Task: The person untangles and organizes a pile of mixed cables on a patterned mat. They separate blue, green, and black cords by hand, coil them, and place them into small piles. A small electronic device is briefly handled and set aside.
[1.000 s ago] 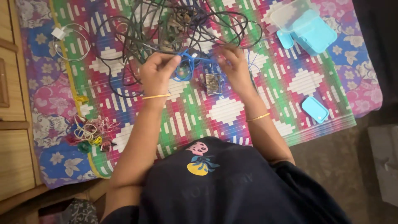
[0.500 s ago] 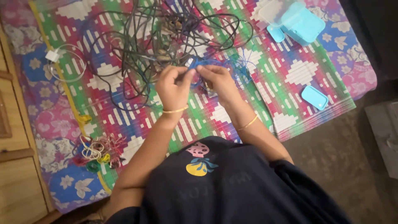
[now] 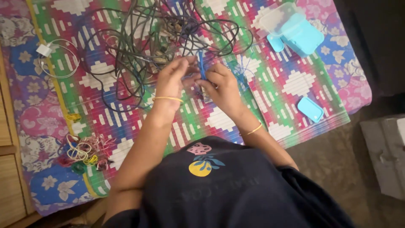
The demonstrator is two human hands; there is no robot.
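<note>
Blue cable [image 3: 201, 64] pinched between left hand [image 3: 171, 80] and right hand [image 3: 222, 86].

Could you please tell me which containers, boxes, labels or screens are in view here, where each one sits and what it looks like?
Clear plastic box: far right of the mat, rectangular, see-through.
Light blue box: against the clear one, rectangular.
Small blue lid: just left of that box, rounded.
Blue lid: near right edge of the mat, flat, rounded rectangle.
No labels or screens visible.

We see two light-blue plastic boxes: a rectangular one with a clear lid [image 3: 291, 29] near the woven mat's [image 3: 295, 84] far right corner, and a small flat one [image 3: 310, 109] at its right edge.
</note>
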